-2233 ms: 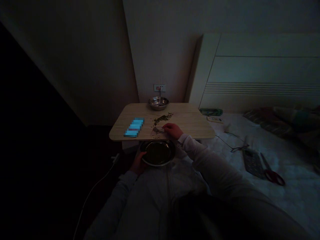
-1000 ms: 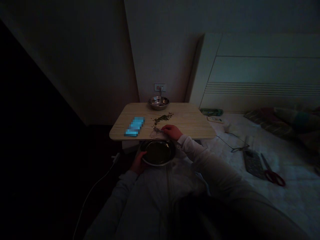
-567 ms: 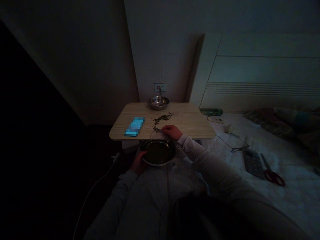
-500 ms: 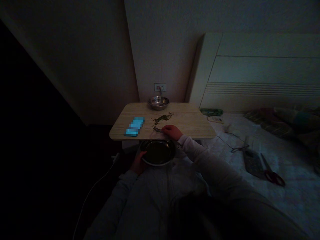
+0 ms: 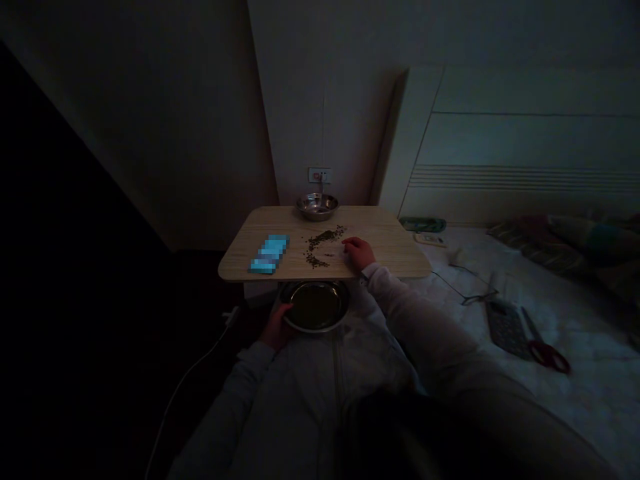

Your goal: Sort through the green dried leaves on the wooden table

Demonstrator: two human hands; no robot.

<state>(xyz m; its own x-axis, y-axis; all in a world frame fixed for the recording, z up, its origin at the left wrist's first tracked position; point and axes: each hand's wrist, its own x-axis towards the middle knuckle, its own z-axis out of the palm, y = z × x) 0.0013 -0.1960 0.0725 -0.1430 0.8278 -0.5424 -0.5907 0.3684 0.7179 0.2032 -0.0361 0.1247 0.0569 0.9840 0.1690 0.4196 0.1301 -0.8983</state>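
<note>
In the head view my left hand [image 5: 277, 327] grips the left rim of a shiny metal bowl [image 5: 316, 329], thumb over the edge. The bowl is held at my lap, just below the table's front edge. My right hand [image 5: 359, 255] is over the wooden table [image 5: 385, 230], fingers curled together; dim light hides what they hold, if anything. Left of it, small dark green bits [image 5: 326, 237] lie scattered in a curved band. A few of them lie apart, close to my fingertips.
Behind the bits stands a second metal bowl [image 5: 317, 208]. A lit phone [image 5: 270, 253], blurred out, lies at the table's left. On the bed to the right are red-handled scissors [image 5: 549, 357], a dark calculator-like object [image 5: 506, 327] and a cord. A white cable [image 5: 185, 373] runs along the floor.
My right hand has moved right and a little away from me, off the near end of the green bits. My left hand and the bowl have hardly moved.
</note>
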